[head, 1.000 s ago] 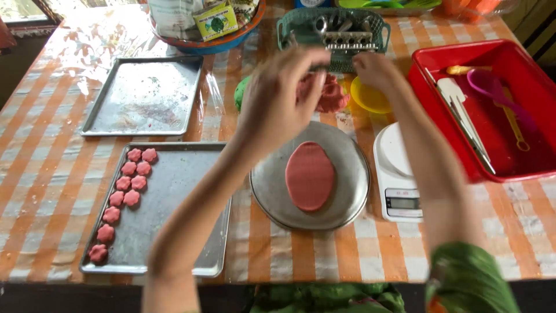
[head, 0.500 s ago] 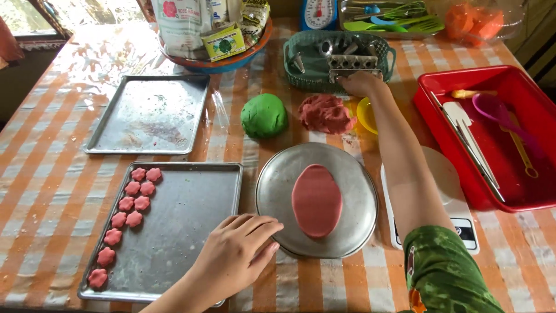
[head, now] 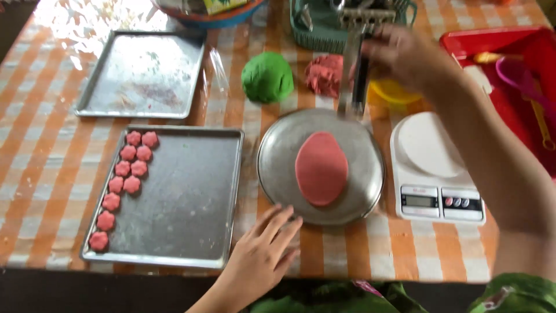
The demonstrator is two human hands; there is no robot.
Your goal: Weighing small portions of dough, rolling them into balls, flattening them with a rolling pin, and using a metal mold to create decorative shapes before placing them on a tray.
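**Hands at the dough plate**

On the left we note a baking tray (head: 191, 197) with small pink flower-shaped pieces (head: 124, 182) lined down its left side; a second tray (head: 142, 72) lies behind it. Our left hand (head: 260, 255) rests flat, fingers spread, on the cloth, fingertips touching the round metal plate (head: 272, 168). A flattened pink dough oval (head: 321, 168) lies mid-plate. Behind: green dough ball (head: 267, 77), pink dough lump (head: 324, 74). Our right hand (head: 405, 55) pinches a blurred metal tool (head: 354, 75) above the plate's far rim. Rightward, a white kitchen scale (head: 437, 168).
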